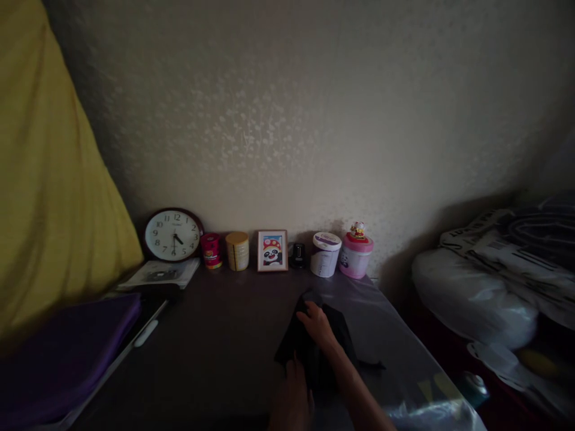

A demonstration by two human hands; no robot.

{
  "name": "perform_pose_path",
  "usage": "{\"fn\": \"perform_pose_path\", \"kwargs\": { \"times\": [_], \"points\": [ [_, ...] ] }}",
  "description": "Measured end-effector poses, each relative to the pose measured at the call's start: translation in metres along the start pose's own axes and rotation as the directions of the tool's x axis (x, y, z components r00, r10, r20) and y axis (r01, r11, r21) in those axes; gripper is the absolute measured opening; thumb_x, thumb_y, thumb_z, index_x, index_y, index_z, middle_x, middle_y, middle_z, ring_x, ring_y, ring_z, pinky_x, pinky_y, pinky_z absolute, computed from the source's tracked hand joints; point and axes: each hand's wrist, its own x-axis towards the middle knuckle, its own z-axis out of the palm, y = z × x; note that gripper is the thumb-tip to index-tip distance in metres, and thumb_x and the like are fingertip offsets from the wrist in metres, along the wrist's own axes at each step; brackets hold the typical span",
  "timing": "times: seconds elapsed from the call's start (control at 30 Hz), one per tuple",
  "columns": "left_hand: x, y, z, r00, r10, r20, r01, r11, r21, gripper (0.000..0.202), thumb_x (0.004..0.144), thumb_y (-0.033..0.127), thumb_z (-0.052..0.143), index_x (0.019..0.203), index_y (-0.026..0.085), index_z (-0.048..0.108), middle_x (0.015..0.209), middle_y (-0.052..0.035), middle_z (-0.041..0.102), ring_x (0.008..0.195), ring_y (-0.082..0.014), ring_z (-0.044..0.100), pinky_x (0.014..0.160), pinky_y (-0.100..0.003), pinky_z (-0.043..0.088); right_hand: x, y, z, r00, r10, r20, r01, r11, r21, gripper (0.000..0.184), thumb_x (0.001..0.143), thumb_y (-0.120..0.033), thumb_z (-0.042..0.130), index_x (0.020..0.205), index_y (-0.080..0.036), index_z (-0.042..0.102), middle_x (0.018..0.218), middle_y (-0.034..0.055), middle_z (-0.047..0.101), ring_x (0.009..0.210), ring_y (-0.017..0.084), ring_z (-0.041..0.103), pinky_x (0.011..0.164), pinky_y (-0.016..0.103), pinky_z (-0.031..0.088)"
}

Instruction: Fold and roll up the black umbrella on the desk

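Hands (pixel 318 324) on black cloth (pixel 344 335); grip unclear

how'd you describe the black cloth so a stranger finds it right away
From the row of things along the wall, come down the table from the white tub. The cloth lies there, with the right hand and the left hand on it. It is the only soft, crumpled black thing; the rest are stiff, like the frame and the clock.
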Motion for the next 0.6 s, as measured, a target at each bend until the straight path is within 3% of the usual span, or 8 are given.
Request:
{"fn": "perform_pose_path", "kwargs": {
  "times": [0.13, 0.3, 0.5, 0.6],
  "points": [
    [-0.003, 0.0, -0.012, 0.996, 0.029, 0.085, -0.027, 0.999, -0.02, 0.051, 0.077, 0.009, 0.034, 0.128, 0.013, 0.041, 0.13, -0.0155, 0.043, 0.094, -0.0194, 0.059, 0.083, -0.028, 0.042, 0.001, -0.003, 0.006, 0.995, 0.016, 0.098, -0.008, 0.996, -0.085, 0.039, 0.074, -0.023, 0.054, 0.111, -0.012, 0.056, 0.103, 0.0127, 0.065, 0.098, 0.022, 0.06, 0.077, 0.027, 0.044],
    [-0.003, -0.001, -0.022, 0.987, 0.043, 0.155, -0.036, 0.998, -0.049, 0.051, 0.076, 0.009, 0.037, 0.127, 0.012, 0.04, 0.129, -0.0154, 0.044, 0.096, -0.0193, 0.058, 0.085, -0.029, 0.042, -0.001, -0.007, 0.007, 0.992, 0.02, 0.121, 0.006, 0.977, -0.215, 0.037, 0.075, -0.026, 0.054, 0.11, -0.013, 0.056, 0.098, 0.0106, 0.067, 0.094, 0.022, 0.061, 0.076, 0.027, 0.042],
    [-0.006, -0.013, -0.012, 0.994, 0.069, 0.082, -0.071, 0.997, 0.018, 0.053, 0.08, 0.02, 0.04, 0.132, 0.01, 0.033, 0.134, -0.0165, 0.041, 0.104, -0.0198, 0.056, 0.084, -0.026, 0.042, -0.001, -0.006, 0.007, 0.983, -0.004, 0.183, 0.047, 0.973, -0.228, 0.039, 0.074, -0.027, 0.054, 0.11, -0.012, 0.056, 0.094, 0.0099, 0.068, 0.092, 0.021, 0.061, 0.073, 0.026, 0.041],
    [-0.009, -0.021, -0.001, 0.996, 0.092, -0.011, -0.09, 0.991, 0.103, 0.053, 0.081, 0.024, 0.04, 0.131, 0.007, 0.035, 0.133, -0.0178, 0.042, 0.109, -0.0226, 0.053, 0.087, -0.029, 0.042, -0.001, -0.005, 0.005, 0.97, -0.041, 0.239, 0.092, 0.975, -0.204, 0.038, 0.074, -0.025, 0.053, 0.109, -0.012, 0.057, 0.086, 0.0079, 0.07, 0.088, 0.02, 0.063, 0.07, 0.025, 0.041]
  ]
}}
